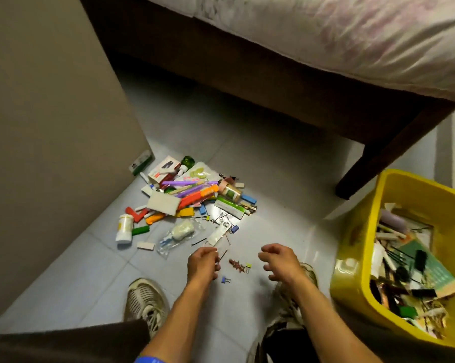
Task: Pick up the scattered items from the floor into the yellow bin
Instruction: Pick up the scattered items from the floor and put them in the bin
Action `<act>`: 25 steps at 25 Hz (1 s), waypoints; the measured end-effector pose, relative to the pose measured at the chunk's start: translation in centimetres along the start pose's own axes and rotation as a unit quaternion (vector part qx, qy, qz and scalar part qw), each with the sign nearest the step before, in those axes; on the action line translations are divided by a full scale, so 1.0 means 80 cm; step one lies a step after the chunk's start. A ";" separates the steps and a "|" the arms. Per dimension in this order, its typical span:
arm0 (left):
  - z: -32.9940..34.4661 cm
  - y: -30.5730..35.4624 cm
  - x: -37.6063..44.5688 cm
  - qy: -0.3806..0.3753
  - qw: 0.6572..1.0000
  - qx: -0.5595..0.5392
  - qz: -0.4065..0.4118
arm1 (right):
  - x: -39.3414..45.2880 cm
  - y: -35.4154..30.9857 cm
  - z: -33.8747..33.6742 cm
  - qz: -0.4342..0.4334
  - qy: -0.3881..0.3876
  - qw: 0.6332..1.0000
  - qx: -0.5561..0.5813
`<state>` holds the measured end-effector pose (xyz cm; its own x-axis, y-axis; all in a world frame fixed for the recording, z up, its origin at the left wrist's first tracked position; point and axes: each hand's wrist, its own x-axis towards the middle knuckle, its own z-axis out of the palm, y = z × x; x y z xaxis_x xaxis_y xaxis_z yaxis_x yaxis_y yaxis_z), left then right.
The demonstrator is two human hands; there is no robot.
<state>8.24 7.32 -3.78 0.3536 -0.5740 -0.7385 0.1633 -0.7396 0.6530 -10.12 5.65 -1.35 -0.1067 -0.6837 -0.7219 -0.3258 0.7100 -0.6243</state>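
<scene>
Bare forearms, dark trousers (64, 341), beige mesh sneakers (145, 302) with white laces, blue sleeve edge (147, 360)

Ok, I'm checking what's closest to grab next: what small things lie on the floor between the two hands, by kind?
Blue binder clip: 1
Yellow binder clip: 1
Brown star-shaped piece: 1
Bobby pin: 1
Total: 4
</scene>
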 end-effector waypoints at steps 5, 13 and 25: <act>-0.015 -0.017 0.083 0.035 0.979 0.193 0.062 | 0.083 -0.005 0.064 -0.025 0.034 0.987 -0.156; 0.038 0.029 0.161 -0.013 0.955 0.234 0.181 | 0.245 -0.081 0.081 -0.138 0.130 0.913 -0.362; 0.060 0.050 0.137 -0.095 0.992 -0.076 0.022 | 0.175 -0.067 0.104 -0.141 0.019 0.984 -0.107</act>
<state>8.35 -3.63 -10.09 0.1866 -0.6715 -0.7171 0.2930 -0.6587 0.6930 -2.08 -6.33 -10.60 -0.0171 -0.8568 -0.5153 -0.5366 0.4428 -0.7183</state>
